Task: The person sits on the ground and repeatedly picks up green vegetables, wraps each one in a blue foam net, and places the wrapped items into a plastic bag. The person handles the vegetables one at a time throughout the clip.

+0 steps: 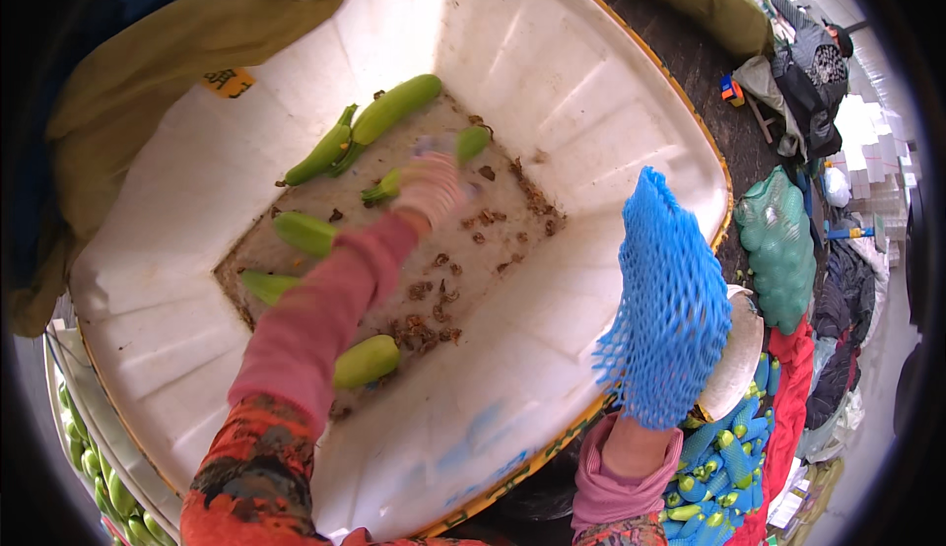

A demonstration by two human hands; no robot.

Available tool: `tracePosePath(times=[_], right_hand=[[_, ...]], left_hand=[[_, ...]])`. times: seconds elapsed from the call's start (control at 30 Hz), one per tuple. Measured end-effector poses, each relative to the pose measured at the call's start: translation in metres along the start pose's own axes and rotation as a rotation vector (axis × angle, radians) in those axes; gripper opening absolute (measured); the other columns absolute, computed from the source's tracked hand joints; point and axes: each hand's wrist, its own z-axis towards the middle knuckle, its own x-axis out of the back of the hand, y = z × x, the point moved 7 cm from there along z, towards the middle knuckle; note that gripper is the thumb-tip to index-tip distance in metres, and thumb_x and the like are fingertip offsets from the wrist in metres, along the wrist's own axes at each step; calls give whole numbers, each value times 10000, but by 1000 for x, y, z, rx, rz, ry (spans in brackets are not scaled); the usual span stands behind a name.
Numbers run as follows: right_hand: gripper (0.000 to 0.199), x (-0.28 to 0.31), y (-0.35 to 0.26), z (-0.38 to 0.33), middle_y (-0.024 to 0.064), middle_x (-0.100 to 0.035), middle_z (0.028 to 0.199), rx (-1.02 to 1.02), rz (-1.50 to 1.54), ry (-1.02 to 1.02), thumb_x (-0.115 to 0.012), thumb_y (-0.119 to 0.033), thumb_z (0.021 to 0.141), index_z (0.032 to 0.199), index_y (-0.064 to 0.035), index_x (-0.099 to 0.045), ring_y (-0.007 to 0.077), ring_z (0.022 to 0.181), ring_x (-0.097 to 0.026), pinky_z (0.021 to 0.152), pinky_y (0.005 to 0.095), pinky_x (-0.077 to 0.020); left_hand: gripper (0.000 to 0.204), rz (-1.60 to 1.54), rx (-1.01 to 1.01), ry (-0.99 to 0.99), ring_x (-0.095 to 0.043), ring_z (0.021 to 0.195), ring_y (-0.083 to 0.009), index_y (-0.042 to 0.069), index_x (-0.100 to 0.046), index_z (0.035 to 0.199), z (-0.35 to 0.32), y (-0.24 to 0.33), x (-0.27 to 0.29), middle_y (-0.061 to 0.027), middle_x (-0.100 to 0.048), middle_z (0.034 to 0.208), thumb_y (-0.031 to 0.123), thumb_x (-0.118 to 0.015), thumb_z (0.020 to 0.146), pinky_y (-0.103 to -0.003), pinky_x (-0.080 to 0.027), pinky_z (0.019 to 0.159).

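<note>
My left hand [432, 186], in a pale striped glove and blurred by motion, is closed across a green zucchini [474, 142] on the floor of a large white tub [552, 83]. Both ends of that zucchini show past the hand. Close by lie more zucchini, a pale one [397, 109] and a slimmer one [323, 148] beyond the hand, and others [305, 234] along my left forearm. A blue foam net sleeve [665, 295] covers my right hand, held up over the tub's right rim; its fingers are hidden inside the mesh.
Dry brown scraps [419, 332] litter the tub floor. To the right are many net-wrapped zucchini [734, 462], red cloth [788, 369] and a green net bag [777, 245]. Loose zucchini [118, 492] fill the lower left. A person [818, 63] is at the far right.
</note>
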Motion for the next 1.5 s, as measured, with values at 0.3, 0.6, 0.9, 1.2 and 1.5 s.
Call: tracePosePath(times=[0.3,0.6,0.9,1.2,1.5], right_hand=[[440,-43,14,32,70,-590,1075,-144,178,-92,-635,-162,885,1274,-8,-500,172,855,-543,775,303,-445],[435,-177,-15,-17,55,-600,1018,-249,279,-413,-622,-63,884,1291,16,-491,130,723,-546,652,250,-461],[176,-171,-71,-62,75,-656,798,847,-1757,-163,-688,-72,748,921,-86,-660,202,708,-645,688,351,-507],[148,-219,-82,-205,43,-574,717,1348,-1589,-799,-659,-20,689,761,-113,-569,235,752,-637,951,463,-510],[546,-211,-62,-258,242,-590,1083,710,-1320,-668,-665,-101,780,1230,130,-460,407,1025,-588,995,452,-443]], left_hand=[[705,-601,380,-320,-625,1048,-305,28,-550,1196,-36,-39,2,-180,-655,1099,283,-857,614,-390,-494,909],[769,-622,-40,-258,-622,1013,-227,27,-472,1238,-159,77,218,-157,-643,1093,171,-879,601,-368,-498,876],[693,-1398,325,-305,-591,911,-162,30,-513,1239,-225,105,262,-41,-622,1028,60,-844,630,-314,-518,810],[569,268,-908,281,-590,889,-264,120,-592,1122,-259,145,370,-61,-601,938,219,-742,582,-477,-465,873],[319,380,-1516,110,-586,829,-210,199,-563,1048,-290,187,345,-25,-552,875,249,-647,744,-438,-504,828]])
